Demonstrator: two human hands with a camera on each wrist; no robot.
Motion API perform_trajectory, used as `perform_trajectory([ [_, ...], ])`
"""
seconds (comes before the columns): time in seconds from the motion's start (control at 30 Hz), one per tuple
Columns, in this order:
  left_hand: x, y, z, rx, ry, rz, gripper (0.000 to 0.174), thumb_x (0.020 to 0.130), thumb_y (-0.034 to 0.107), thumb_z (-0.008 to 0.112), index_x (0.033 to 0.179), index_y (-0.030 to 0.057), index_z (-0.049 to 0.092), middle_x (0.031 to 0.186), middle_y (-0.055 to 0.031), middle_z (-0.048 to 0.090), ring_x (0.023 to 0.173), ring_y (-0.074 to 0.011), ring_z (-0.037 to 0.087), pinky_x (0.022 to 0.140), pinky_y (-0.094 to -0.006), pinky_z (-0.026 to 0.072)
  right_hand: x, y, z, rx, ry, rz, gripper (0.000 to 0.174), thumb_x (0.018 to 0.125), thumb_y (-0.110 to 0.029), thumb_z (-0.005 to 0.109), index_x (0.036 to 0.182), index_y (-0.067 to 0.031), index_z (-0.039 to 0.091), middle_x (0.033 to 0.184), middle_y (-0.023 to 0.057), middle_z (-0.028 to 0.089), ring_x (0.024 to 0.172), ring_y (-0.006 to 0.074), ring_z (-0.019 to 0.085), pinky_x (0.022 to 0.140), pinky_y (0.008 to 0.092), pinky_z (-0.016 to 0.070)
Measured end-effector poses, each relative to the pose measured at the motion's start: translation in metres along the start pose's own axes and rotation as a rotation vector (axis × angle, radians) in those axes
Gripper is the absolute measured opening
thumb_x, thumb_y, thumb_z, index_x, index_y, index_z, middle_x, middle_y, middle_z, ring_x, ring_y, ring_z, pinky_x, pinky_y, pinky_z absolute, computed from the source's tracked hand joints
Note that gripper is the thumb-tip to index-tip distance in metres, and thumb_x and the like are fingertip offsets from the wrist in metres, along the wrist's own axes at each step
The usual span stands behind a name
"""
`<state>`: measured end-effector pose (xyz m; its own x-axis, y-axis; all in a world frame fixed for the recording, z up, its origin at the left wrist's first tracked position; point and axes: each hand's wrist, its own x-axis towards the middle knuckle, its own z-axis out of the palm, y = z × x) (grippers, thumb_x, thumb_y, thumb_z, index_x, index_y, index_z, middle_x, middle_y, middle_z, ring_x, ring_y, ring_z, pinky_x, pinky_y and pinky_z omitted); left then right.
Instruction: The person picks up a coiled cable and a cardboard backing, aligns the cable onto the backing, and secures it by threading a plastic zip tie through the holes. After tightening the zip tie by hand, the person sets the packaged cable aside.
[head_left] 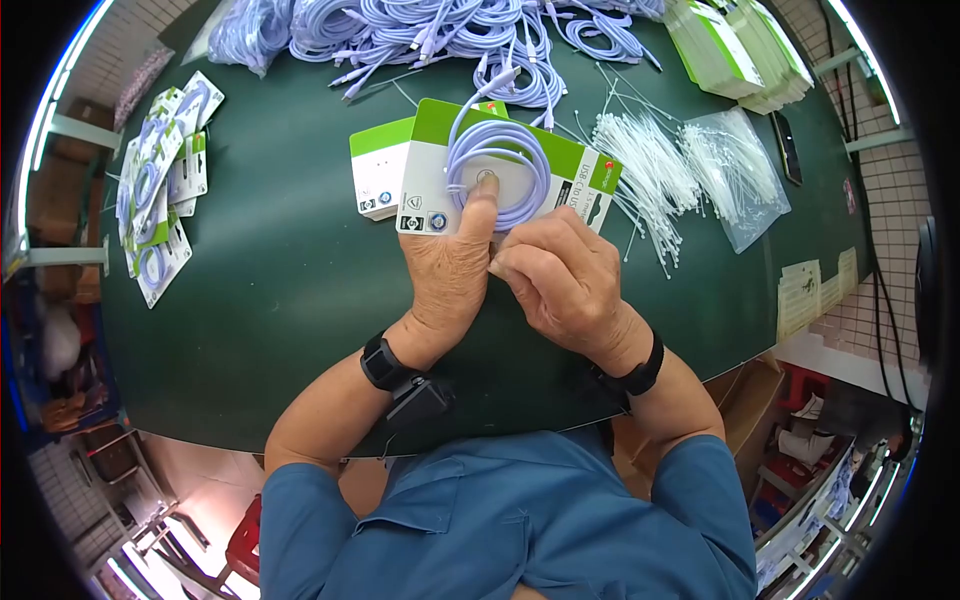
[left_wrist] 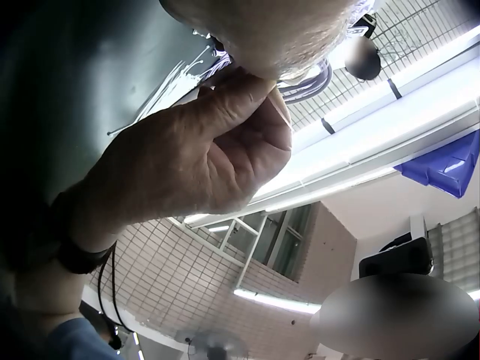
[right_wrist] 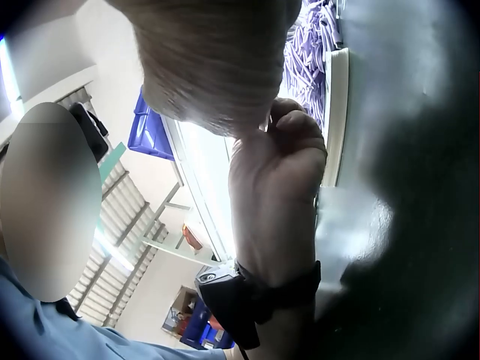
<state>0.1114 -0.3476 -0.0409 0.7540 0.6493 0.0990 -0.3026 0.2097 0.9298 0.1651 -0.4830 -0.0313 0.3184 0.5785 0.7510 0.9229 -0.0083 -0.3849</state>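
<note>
My left hand (head_left: 450, 270) holds a green and white packaging card (head_left: 424, 172) upright, its thumb pressing inside a coiled lilac USB cable (head_left: 545, 170) on the card's front. A pale band rings the coil's left side. My right hand (head_left: 570, 275) is at the card's lower edge, fingers curled, thumb and forefinger tips pinched together right beside the left hand. I cannot tell what lies between those tips. In the left wrist view the right hand (left_wrist: 187, 150) shows this same pinch beneath the left hand. The right wrist view shows the left hand (right_wrist: 274, 172) with its fingers curled up at the card.
Behind the held card lies a stack of similar cards (head_left: 378, 180). Carded cables (head_left: 150, 190) pile up at left, loose lilac cables (head_left: 430, 30) at the back. White cable ties (head_left: 645, 170), a clear bag of ties (head_left: 735, 175) and more card stacks (head_left: 715, 50) occupy the right.
</note>
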Motion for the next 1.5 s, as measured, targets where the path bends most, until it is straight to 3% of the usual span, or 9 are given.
perform_trajectory([
  [0.6, -0.009, 0.003, -0.004, -0.072, -0.019, -0.077, 0.025, 0.101, 0.012, 0.075, 0.121, 0.0001, 0.068, 0.106, -0.0032, 0.071, 0.087, -0.0094, 0.065, 0.074, -0.027, 0.0543, 0.006, -0.005, 0.001, -0.151, 0.014, 0.096, 0.031, 0.071, 0.008, 0.082, 0.098, -0.0028, 0.074, 0.101, 0.0105, 0.072, 0.075, 0.0235, 0.07, 0.061, 0.0319, 0.0569],
  [0.7, -0.009, 0.0, -0.007, -0.107, -0.027, -0.065, 0.025, 0.101, 0.014, 0.076, 0.121, -0.0006, 0.069, 0.105, -0.0037, 0.072, 0.088, -0.0095, 0.066, 0.075, -0.0278, 0.0546, 0.007, -0.005, 0.0, -0.191, -0.024, 0.07, 0.025, 0.078, -0.002, 0.076, 0.102, -0.0047, 0.072, 0.098, 0.0079, 0.07, 0.08, 0.0234, 0.071, 0.064, 0.0343, 0.0589],
  [0.87, -0.009, 0.003, -0.009, -0.06, -0.037, -0.053, 0.025, 0.101, 0.015, 0.076, 0.119, -0.0011, 0.07, 0.103, -0.0039, 0.073, 0.088, -0.01, 0.066, 0.076, -0.0287, 0.0548, 0.004, -0.004, 0.002, -0.174, -0.013, 0.059, 0.025, 0.078, -0.004, 0.075, 0.102, -0.0048, 0.072, 0.097, 0.0073, 0.069, 0.079, 0.0233, 0.071, 0.062, 0.0343, 0.0584],
  [0.97, -0.009, 0.005, -0.007, -0.038, -0.037, -0.032, 0.026, 0.1, 0.017, 0.077, 0.118, -0.0015, 0.07, 0.101, -0.0038, 0.073, 0.088, -0.0105, 0.066, 0.076, -0.0292, 0.0549, 0.007, -0.009, 0.0, -0.188, -0.034, 0.047, 0.031, 0.073, 0.008, 0.08, 0.101, -0.0005, 0.075, 0.096, 0.011, 0.072, 0.073, 0.0232, 0.072, 0.06, 0.0321, 0.0582],
  [1.5, -0.007, 0.024, -0.002, -0.112, -0.076, -0.021, 0.031, 0.1, 0.008, 0.078, 0.128, 0.0011, 0.067, 0.114, -0.0047, 0.072, 0.098, -0.0114, 0.068, 0.082, -0.028, 0.0575, 0.005, -0.015, 0.001, -0.04, 0.118, 0.01, 0.028, 0.074, 0.014, 0.082, 0.1, 0.0046, 0.075, 0.103, 0.0119, 0.068, 0.07, 0.0181, 0.067, 0.059, 0.0297, 0.0582],
])
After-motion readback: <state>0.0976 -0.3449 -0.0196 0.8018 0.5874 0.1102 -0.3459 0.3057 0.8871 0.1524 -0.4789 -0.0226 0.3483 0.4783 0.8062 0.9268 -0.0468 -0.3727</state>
